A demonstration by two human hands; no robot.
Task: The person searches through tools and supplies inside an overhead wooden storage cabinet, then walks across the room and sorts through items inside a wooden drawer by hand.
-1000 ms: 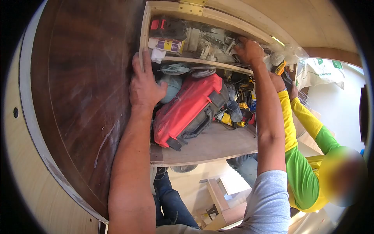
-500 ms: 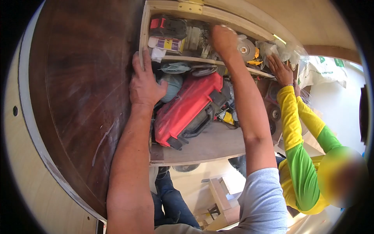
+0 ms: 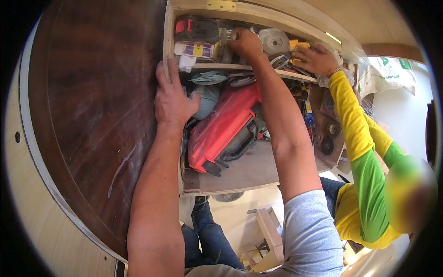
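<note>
My left hand [image 3: 175,104] lies against the left side of a wooden tool box [image 3: 169,27], fingers stretched along its edge and thumb spread. My right hand [image 3: 247,45] is inside the box's narrow upper compartment, its fingers curled down among small items; what they hold, if anything, is hidden. Just right of it sits a pale round disc [image 3: 274,41]. To its left are a black-and-red battery pack [image 3: 197,30] and a small purple-and-yellow carton [image 3: 203,50]. Below the compartment's divider [image 3: 221,67] a red plastic case [image 3: 226,122] with a black handle leans at a slant.
A co-worker's hand [image 3: 318,60], in a yellow sleeve [image 3: 353,111], reaches into the compartment's right end. A dark wooden panel [image 3: 97,106] stands close on the left. Grinding discs [image 3: 328,138] rest at the box's lower right. A white plastic bag [image 3: 392,76] lies beyond.
My right hand has moved left within the compartment, showing more of the pale disc. The co-worker's hand has moved left over the yellow items. My left hand stays on the edge.
</note>
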